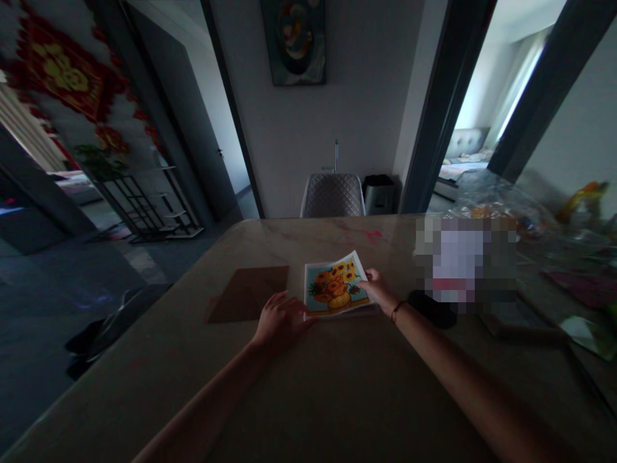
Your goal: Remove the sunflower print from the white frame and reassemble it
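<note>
A white-bordered card with a picture of sunflowers in a vase (332, 289) is in front of me on the table (308, 399). My right hand (378, 290) pinches its right edge, thumb on top, and that side is lifted and bent. At the card's lower left corner is my left hand (282, 316), its thumb and fingers at the edge; how firmly they grip is hard to see. Under the card's lower right side shows a thin strip of another flat piece. Just left of my left hand lies a brown envelope (248, 292), flat on the tabletop.
Right of my right arm sit a dark rounded object (434, 308) and a blurred-out patch (457, 257). Clear plastic bags (506, 199) and other items crowd the table's right side. A quilted grey chair (333, 195) stands beyond the far edge, beside a bin (379, 194).
</note>
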Available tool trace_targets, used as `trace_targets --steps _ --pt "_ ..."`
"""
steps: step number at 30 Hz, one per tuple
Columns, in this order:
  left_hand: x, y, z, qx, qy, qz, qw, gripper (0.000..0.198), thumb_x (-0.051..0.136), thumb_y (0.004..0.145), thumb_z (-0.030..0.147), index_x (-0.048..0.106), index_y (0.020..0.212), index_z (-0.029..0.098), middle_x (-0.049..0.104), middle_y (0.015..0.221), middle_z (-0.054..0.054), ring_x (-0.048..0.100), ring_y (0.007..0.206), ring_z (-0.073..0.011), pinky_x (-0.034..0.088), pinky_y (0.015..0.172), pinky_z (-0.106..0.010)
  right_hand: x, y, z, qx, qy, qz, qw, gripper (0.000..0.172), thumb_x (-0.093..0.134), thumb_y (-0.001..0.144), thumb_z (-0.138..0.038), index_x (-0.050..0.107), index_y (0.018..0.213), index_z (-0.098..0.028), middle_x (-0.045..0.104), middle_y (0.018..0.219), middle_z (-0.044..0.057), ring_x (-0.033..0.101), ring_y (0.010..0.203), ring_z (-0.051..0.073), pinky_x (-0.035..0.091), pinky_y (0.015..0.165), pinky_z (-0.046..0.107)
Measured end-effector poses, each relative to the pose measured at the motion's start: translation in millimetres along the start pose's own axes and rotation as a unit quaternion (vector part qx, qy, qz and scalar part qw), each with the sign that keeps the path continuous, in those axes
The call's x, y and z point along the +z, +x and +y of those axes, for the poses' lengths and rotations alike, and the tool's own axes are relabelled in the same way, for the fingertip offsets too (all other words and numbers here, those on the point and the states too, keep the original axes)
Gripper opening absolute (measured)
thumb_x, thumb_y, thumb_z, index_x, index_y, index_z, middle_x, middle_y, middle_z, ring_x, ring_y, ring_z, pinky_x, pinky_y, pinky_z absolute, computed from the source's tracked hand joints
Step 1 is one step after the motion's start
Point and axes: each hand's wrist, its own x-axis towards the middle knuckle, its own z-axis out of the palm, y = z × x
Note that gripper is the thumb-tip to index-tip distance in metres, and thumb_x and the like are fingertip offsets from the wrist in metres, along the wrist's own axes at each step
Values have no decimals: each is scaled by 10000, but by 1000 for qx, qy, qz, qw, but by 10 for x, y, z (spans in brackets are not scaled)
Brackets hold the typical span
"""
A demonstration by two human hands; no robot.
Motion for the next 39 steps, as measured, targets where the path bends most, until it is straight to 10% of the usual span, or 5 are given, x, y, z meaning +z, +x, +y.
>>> trace_targets --steps 19,39 --pt "-51 28 70 31 -4 -50 998 247 539 782 453 675 820 250 632 692 -8 541 691 -160 389 658 -304 -220 -92 -130 -173 -400 1 900 334 599 660 -251 625 981 -162 620 974 117 585 888 222 441 742 311" --pt "-32 27 57 19 -9 -47 999 236 476 832 385 663 811 243 641 693 -6 551 702 -165 401 678 -304 -194 -26 14 -168 -357 -61 917 272 642 617 -229 645 884 -177 645 912 85 588 853 216 430 752 305"
